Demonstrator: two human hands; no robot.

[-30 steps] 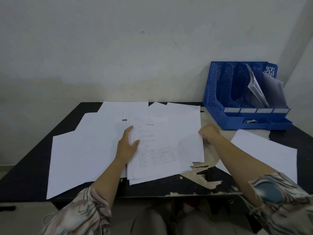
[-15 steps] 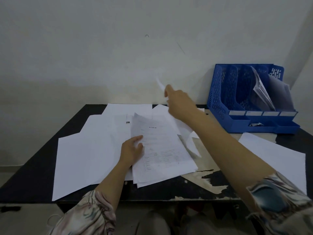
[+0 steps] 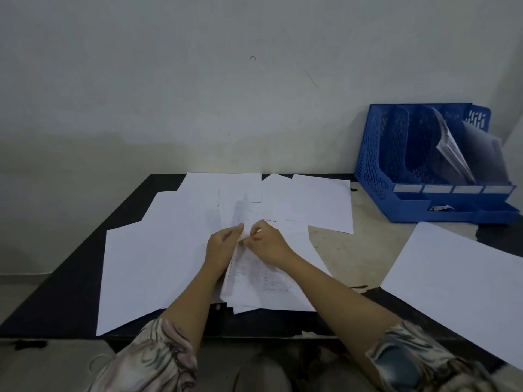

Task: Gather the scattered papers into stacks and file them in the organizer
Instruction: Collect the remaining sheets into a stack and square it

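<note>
Your left hand and right hand pinch a thin printed sheet, fingers closed on it | flat white papers cover the chipped black desk | perforated blue plastic organizer back right.

Black table with a worn pale patch where the top has peeled, chipped front edge, plain off-white wall behind it, faint curved mark and scratch on the wall

White papers, blue organizer, black table, swirl-patterned sleeves
</note>
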